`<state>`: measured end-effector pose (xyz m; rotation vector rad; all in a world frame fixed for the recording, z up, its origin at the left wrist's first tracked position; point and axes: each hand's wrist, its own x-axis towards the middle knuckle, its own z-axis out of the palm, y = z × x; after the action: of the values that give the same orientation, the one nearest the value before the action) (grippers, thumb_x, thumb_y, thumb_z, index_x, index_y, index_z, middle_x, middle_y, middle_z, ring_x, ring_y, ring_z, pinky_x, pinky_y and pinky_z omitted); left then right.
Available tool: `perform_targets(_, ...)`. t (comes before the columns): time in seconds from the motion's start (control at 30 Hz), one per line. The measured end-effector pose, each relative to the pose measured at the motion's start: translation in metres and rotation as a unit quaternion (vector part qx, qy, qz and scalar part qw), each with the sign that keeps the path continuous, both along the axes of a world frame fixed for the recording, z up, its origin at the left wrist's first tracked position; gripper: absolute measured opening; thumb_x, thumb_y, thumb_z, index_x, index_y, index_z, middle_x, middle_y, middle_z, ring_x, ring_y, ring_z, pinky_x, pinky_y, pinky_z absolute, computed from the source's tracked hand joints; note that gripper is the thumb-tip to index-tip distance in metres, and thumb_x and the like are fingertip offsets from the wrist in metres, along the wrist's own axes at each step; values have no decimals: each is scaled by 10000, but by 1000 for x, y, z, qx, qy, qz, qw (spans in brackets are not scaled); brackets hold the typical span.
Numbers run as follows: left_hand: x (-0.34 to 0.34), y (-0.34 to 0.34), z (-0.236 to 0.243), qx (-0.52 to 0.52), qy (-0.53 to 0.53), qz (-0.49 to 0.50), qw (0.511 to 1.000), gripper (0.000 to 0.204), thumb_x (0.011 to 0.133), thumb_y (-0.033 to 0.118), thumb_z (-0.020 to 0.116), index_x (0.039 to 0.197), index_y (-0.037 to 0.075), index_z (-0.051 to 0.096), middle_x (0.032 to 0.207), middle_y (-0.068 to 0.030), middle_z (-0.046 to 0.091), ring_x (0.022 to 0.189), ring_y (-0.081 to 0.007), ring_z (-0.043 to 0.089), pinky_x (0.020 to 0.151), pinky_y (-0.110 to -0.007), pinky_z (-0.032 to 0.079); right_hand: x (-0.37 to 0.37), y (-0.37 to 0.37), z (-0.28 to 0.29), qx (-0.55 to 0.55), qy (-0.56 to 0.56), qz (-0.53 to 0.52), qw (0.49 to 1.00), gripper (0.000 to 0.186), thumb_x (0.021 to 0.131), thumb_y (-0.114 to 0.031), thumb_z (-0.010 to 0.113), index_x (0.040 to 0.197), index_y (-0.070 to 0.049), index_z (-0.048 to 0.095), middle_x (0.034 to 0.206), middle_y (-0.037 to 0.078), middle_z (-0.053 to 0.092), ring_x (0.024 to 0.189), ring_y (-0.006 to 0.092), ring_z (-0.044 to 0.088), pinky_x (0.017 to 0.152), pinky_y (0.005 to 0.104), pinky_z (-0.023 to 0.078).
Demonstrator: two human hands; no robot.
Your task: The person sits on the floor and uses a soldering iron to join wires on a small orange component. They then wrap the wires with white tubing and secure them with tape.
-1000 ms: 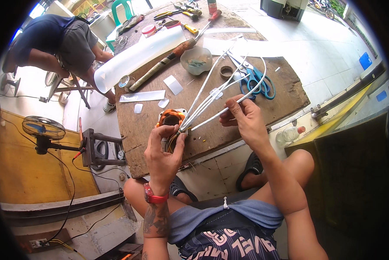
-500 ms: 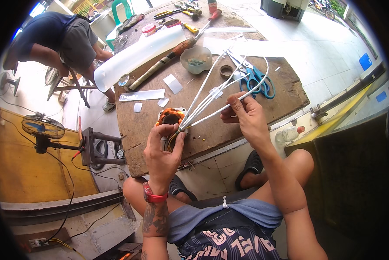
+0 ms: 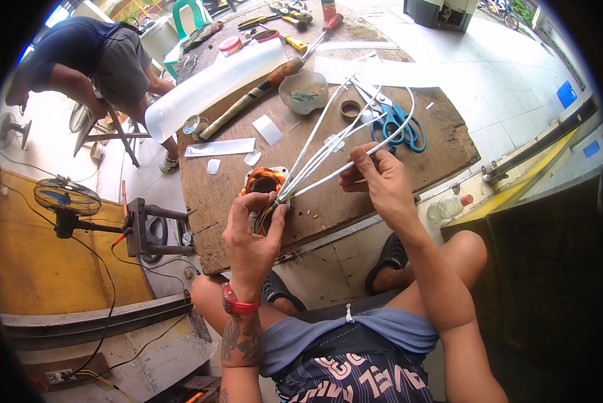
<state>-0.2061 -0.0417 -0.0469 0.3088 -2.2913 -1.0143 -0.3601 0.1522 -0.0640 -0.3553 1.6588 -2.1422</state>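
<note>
White wires run away and rightward from left grip, pinched at base beside orange coil; right grip, closer to far ends, pinches nearest strand.

Tiled work area, brightly daylit from its far side.
Pale floor tiles show strong glare at upper right. Wooden tabletop has a worn, darkened surface and rough edges. Green plastic chair stands beyond its far left side. Yellow panel at left borders a dark metal channel; whether upright or flat cannot be determined. Dark wooden stand sits just beside the tabletop.
</note>
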Motion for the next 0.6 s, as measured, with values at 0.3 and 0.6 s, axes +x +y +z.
perform_targets(0.3, 0, 3, 2, 22, 3, 3, 1000, 294, 911, 30, 816, 1161, 19, 661, 1082, -125, 751, 1041, -217, 765, 893, -348, 611, -4, -7, 0, 24, -54, 43, 997, 359, 1057, -365, 695, 1161, -33, 608, 982, 118, 746, 865, 199, 765, 748, 324, 654)
perform_targets(0.6, -2, 5, -3, -49, 16, 20, 998, 311, 902, 70, 828, 1169, 39, 672, 1057, -123, 737, 979, -263, 736, 853, -390, 592, 16, -21, -3, -24, -150, 117, 981, 315, 1097, -286, 637, 1247, -52, 488, 1147, 154, 726, 995, 224, 764, 821, 308, 654)
